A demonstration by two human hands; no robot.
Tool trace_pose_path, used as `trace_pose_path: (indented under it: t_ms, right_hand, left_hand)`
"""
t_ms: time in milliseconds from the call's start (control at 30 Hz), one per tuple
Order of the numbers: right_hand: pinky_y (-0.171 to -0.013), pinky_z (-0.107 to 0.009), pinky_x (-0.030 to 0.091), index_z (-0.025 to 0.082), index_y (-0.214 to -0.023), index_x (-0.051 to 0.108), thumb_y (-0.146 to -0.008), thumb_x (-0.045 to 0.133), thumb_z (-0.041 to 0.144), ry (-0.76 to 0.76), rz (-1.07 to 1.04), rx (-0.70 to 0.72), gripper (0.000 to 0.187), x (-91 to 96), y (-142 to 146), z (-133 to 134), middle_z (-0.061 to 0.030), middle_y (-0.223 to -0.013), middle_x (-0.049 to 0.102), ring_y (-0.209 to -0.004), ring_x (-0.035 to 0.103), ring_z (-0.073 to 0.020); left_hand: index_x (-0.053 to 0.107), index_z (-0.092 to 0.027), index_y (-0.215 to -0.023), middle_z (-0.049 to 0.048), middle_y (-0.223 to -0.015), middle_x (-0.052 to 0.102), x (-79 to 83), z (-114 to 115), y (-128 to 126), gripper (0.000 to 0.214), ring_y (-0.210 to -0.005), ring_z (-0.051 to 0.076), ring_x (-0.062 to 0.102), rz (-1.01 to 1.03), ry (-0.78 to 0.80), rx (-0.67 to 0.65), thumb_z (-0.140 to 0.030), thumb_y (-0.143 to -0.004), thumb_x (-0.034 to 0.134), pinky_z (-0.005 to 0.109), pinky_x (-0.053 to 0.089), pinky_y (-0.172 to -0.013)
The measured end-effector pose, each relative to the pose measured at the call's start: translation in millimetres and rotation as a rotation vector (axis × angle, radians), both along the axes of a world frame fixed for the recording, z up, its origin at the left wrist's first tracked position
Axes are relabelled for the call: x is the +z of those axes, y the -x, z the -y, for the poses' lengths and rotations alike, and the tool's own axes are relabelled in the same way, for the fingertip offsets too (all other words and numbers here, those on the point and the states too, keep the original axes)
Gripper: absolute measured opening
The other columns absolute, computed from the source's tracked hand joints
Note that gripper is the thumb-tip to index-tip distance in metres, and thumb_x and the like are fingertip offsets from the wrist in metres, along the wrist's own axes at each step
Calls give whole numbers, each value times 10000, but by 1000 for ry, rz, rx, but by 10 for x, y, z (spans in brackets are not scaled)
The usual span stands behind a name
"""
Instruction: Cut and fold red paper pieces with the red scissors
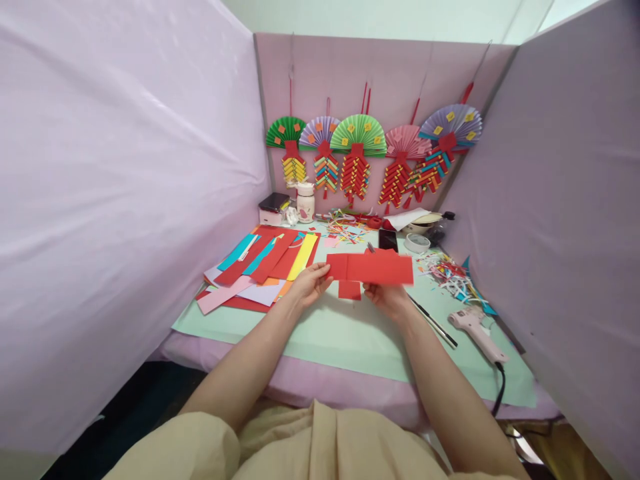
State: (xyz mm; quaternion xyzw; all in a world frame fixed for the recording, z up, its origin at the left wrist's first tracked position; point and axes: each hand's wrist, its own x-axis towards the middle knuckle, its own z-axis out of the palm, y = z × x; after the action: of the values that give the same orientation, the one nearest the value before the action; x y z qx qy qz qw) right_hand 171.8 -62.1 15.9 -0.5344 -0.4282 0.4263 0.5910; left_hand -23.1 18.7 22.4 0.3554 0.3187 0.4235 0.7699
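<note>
A flat, rectangular red paper strip (379, 269), marked by a crosswise line near its left end, is held raised above the front half of the work surface. Its left end is pinched between the thumb and fingers of the left hand (314, 283); its lower edge is gripped by the closed fingers of the right hand (387, 300), part of that hold being hidden by the paper. The step is judged to be the positioning of the strip; for a clean result, the long edges should be kept parallel, pressure kept light, and the paper neither pulled nor buckled away from the marked line. A small, square red paper piece (349, 291) shows just below the strip, between the hands; whether it is attached cannot be told. Bare room is offered by the pale green table covering (325, 340) towards the front edge. Leftward travel is limited by the layered pile of coloured paper sheets (275, 263). To the right, clearance should be kept from the slim black rod (434, 322), the pale pink glue gun (477, 332) and the loose multicoloured paper scraps (453, 275).
</note>
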Motion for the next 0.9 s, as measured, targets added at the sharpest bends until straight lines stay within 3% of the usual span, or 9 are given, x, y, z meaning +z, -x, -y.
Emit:
trace_pose_path:
  t_ms: [100, 200, 300, 433, 533, 733, 900]
  right_hand:
    - [-574, -266, 431, 172, -882, 676, -630, 741, 542, -10, -188, 74, 452, -26, 56, 7, -75, -797, 656, -655, 561, -149]
    - [-579, -253, 413, 179, -939, 678, -615, 780, 452, -31, -131, 127, 435, -55, 169, 36, -57, -862, 664, -664, 547, -133]
    - [-571, -267, 392, 164, -885, 673, -655, 744, 455, -77, -18, 36, 378, -87, 240, 43, -31, -756, 647, -593, 497, -122]
    - [-528, -267, 337, 168, -650, 581, -660, 727, 465, -103, 10, -142, 331, -106, 220, 29, 21, -542, 511, -521, 409, -111]
    - [-510, -269, 305, 184, -568, 508, -659, 727, 457, -86, 58, -145, 361, -80, 201, 37, 33, -495, 450, -498, 372, -104]
    - [-519, -272, 328, 181, -612, 556, -638, 725, 497, -68, 34, -125, 359, -87, 206, 28, 14, -522, 491, -514, 409, -120]
    - [-526, -271, 356, 177, -565, 547, -612, 751, 496, -60, 4, -169, 382, -142, 180, -9, 8, -523, 509, -520, 432, -120]
  left_hand:
    - [574, -158, -789, -14, -752, 616, 30, 51, -36, 185, -657, 61, 615, 129, 61, 28, -69, -710, 715, 167, 539, -670]
    - [564, -154, -819, 7, -829, 647, 27, 163, -98, 188, -743, 89, 648, 207, 61, -43, -35, -726, 676, 208, 562, -730]
    - [545, -156, -817, 1, -811, 646, -7, 264, -157, 202, -754, 101, 650, 198, 37, -91, -56, -721, 692, 253, 568, -767]
    - [520, -155, -757, -15, -757, 627, -54, 318, -202, 276, -704, 95, 638, 110, -29, -91, -120, -655, 775, 236, 559, -720]
    - [542, -145, -737, -20, -740, 617, -72, 323, -211, 293, -708, 92, 631, 85, -80, -65, -165, -618, 809, 237, 555, -738]
    - [550, -126, -610, -8, -681, 608, -111, 306, -210, 291, -735, 111, 624, 41, -102, -32, -244, -615, 816, 279, 549, -797]
    - [587, -118, -657, 14, -715, 635, -108, 301, -214, 253, -726, 111, 627, 50, -77, -35, -249, -648, 804, 299, 547, -827]
